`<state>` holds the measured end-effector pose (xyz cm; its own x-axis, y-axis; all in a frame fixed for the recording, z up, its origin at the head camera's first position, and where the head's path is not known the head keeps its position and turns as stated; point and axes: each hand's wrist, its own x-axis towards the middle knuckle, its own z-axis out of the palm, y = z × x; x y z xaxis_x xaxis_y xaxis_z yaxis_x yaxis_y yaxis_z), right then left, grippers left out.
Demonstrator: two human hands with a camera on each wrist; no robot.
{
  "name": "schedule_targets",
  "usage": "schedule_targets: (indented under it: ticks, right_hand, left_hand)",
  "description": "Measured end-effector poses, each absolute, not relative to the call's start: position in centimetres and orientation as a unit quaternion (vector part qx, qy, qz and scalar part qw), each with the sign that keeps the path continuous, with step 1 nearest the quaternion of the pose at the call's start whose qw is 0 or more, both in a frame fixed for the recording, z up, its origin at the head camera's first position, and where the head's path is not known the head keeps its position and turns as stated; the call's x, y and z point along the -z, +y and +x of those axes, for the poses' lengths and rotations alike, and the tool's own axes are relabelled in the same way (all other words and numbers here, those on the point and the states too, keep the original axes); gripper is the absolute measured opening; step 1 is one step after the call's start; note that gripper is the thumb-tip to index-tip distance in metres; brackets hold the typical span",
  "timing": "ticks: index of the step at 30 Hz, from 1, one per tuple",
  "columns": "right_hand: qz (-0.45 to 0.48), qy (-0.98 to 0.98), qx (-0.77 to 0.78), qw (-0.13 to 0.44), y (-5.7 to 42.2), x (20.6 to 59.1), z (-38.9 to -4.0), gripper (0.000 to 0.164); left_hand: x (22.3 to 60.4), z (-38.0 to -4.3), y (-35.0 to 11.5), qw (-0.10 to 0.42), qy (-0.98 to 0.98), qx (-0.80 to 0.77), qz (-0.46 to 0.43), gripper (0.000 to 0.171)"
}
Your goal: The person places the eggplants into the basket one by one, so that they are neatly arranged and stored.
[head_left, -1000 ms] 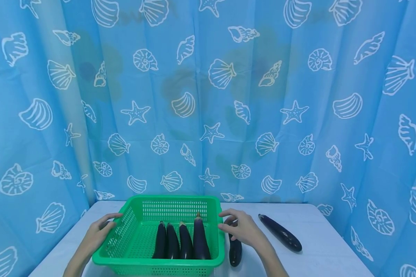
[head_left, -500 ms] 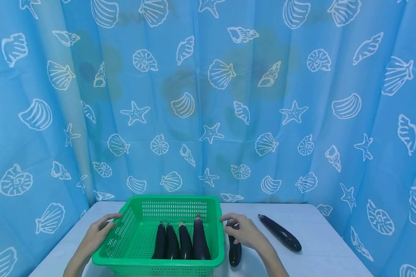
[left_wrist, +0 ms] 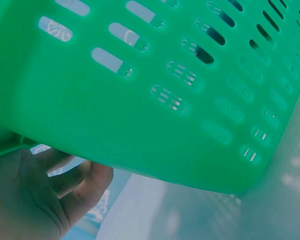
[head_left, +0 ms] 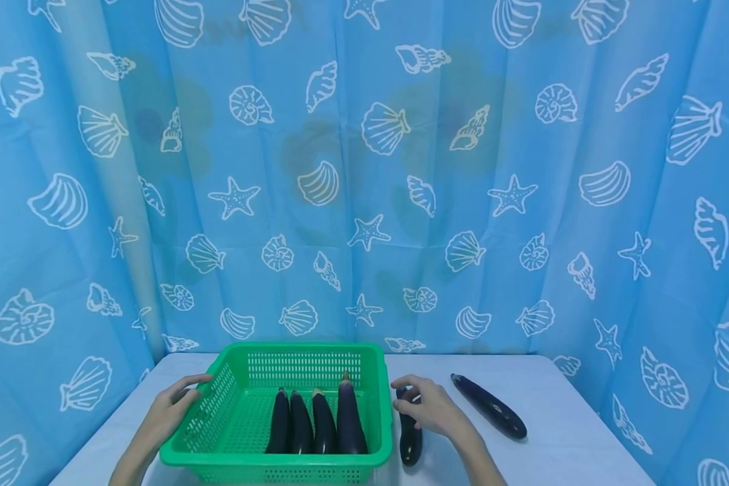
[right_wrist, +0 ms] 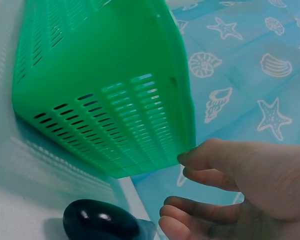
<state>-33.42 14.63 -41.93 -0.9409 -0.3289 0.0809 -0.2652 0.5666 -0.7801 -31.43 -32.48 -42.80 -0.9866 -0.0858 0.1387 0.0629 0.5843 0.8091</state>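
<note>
A green plastic basket (head_left: 231, 459) stands on the table with several dark eggplants (head_left: 325, 424) lying side by side in its right half. My left hand (head_left: 169, 412) is at the basket's left rim, its fingertips touching the edge; in the left wrist view this hand (left_wrist: 50, 195) shows loosely bent fingers, partly hidden by the basket. My right hand (head_left: 430, 403) hovers just off the right rim, fingers loosely bent, holding nothing. Beneath it another eggplant (head_left: 410, 442) lies on the table; the right wrist view shows its rounded end (right_wrist: 97, 220) below the fingers.
One more eggplant (head_left: 489, 406) lies slanted on the table, right of my right hand. The table (head_left: 559, 418) has a white cover. A blue curtain (head_left: 364, 175) with white seashell and starfish prints hangs behind and at both sides.
My right hand has drawn slightly away from the basket's right rim, to the right and a little down. The left hand stays at the left rim. Basket and eggplants are unmoved.
</note>
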Motion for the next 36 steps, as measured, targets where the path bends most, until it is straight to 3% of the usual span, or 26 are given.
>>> schedule_targets:
  ticks: [30,36]
  right_hand:
    - [-0.131,0.925,0.356,0.023,15.6,44.0,-34.2,0.041]
    - [-0.119,0.925,0.357,0.055,15.5,44.3,-34.0,0.042]
  left_hand:
    - [42.8,-31.4,-32.5,0.085,-0.889,0.450,0.005,0.048]
    - [42.9,-31.5,-32.5,0.087,-0.888,0.451,0.005,0.048]
